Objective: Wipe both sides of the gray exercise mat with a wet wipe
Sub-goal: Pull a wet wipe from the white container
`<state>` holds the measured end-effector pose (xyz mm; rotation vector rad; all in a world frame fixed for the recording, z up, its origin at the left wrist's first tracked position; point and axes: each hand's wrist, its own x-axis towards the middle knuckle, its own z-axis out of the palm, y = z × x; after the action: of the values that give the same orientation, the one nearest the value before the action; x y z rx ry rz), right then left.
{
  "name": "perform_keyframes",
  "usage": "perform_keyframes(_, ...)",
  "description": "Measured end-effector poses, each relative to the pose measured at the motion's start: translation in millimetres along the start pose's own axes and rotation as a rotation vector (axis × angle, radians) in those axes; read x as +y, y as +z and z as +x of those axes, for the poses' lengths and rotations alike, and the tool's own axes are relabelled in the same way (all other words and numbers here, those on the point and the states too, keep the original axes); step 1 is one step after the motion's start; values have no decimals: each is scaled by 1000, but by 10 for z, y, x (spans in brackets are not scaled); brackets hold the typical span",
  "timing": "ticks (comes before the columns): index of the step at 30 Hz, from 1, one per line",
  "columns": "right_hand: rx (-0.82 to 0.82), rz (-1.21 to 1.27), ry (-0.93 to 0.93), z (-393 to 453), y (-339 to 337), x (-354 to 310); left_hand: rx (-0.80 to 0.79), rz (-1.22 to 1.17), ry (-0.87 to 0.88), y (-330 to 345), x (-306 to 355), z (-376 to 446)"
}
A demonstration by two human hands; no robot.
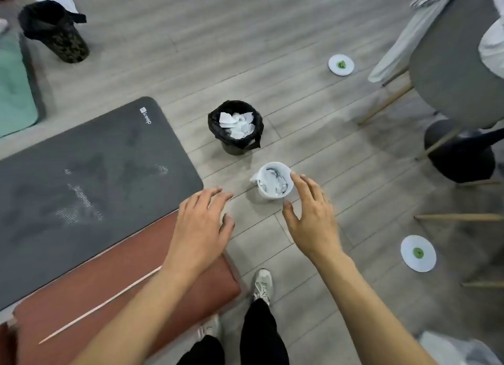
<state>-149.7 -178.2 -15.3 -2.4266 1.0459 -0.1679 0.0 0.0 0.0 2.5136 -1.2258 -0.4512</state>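
The gray exercise mat (pixel 81 184) lies flat on the floor at the left, with damp streaks across its surface and a white logo at its far corner. A white tub (pixel 273 181) holding wet wipes stands on the floor to its right. My right hand (pixel 311 214) hovers just right of the tub, fingers spread, empty, with a fingertip near the rim. My left hand (pixel 203 225) is spread and empty above the mat's near right corner, over the edge of a reddish-brown mat (pixel 114 296).
A small black-lined bin (pixel 236 127) full of used wipes stands beyond the tub. Another black bin (pixel 56 31) is far left, beside a green mat (pixel 13 91). A gray chair (pixel 450 64), a dark stool (pixel 461 152) and two white floor discs (pixel 341 65) (pixel 418 253) are on the right.
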Motion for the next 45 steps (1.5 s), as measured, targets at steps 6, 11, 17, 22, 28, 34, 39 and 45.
perform_keyframes(6, -3, 15, 71, 412, 1268, 986, -20, -18, -1, 1542, -380, 598)
perform_keyframes(11, 26, 13, 93, 711, 2586, 1770, 9, -8, 35, 2917, -896, 1044)
perform_keyframes(17, 77, 13, 83, 1119, 3773, 2451, -16, 59, 128, 4257, -1386, 1523)
perform_keyframes(22, 40, -131, 25, 1660, 4354, 2927, -95, 112, 178, 5122, -1456, 2021)
perform_keyframes(28, -146, -333, -42, 1732, 4919, 3407, -167, 278, 257, 5600, -1409, 2588)
perform_keyframes(34, -32, -253, -143, 1807, 5028, 3660, -123, 428, 323, 5896, -1552, 2795)
perform_keyframes(39, -69, -214, -296, 1682, 5057, 3668, 35, 369, 470, 5965, -1788, 2629)
perform_keyframes(45, -83, -167, -320, 1545, 5094, 3628, 129, 323, 308, 5749, -1963, 2681)
